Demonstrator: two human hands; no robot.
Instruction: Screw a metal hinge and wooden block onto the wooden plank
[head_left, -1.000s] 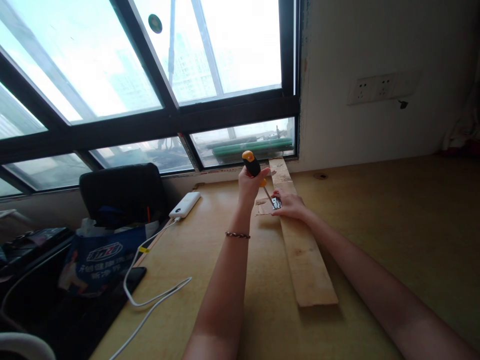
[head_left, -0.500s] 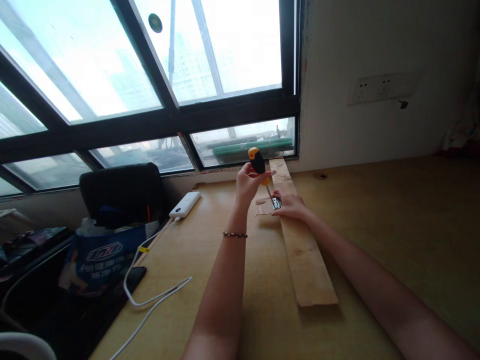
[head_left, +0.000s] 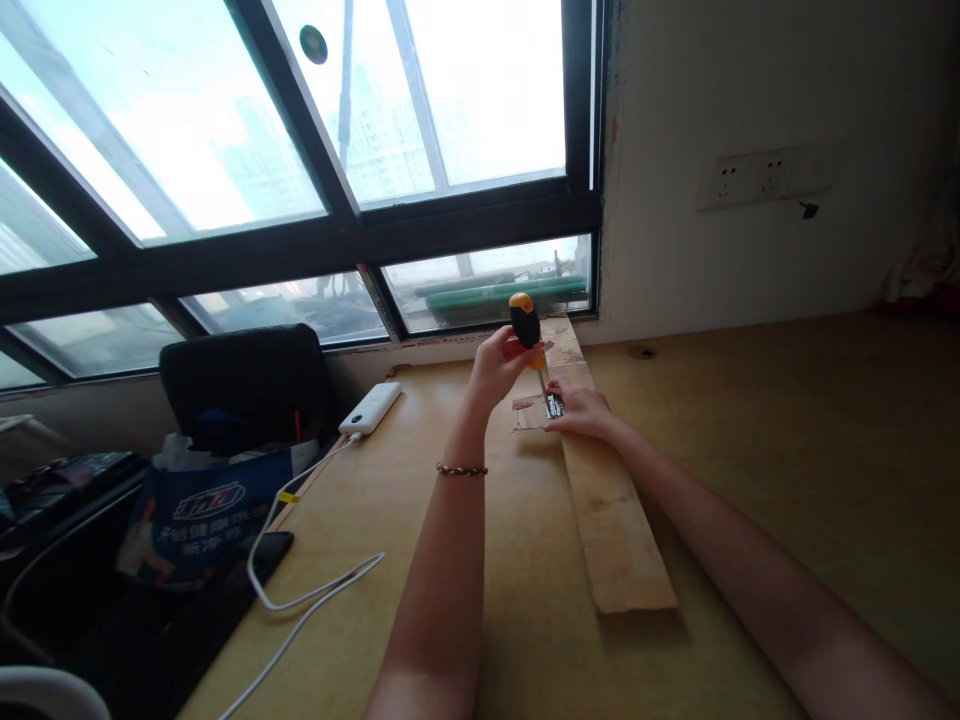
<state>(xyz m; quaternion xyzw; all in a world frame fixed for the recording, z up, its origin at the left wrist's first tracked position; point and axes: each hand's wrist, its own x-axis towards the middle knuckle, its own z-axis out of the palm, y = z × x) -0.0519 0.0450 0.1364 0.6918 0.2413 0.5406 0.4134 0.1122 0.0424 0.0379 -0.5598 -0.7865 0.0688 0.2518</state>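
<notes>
My left hand (head_left: pixel 501 368) is closed around the yellow-and-black handle of a screwdriver (head_left: pixel 525 320). The screwdriver stands nearly upright, its shaft pointing down at a small shiny metal piece (head_left: pixel 554 405). Thumb and fingers of my right hand (head_left: pixel 583 408) grip that metal piece against the wood; its exact kind is too small to make out. Beneath the hand runs a long wooden board (head_left: pixel 615 530), lying lengthwise on the table. A short, rough-edged wood piece (head_left: pixel 527 413) sticks out from the board's left side. The screwdriver's tip meets the metal piece, though the contact itself is hard to see.
On the table (head_left: pixel 750 470), a white power bank (head_left: pixel 370 410) with a white cable (head_left: pixel 322 590) lies to the left. A black chair (head_left: pixel 244 380) and a blue bag (head_left: pixel 210 520) stand beyond the left edge. The window (head_left: pixel 465 210) rises behind, with wall sockets (head_left: pixel 772 175) at right.
The screwdriver's handle has swung slightly right and is more upright. My left wrist has shifted a little left. My right hand and the board stay in place.
</notes>
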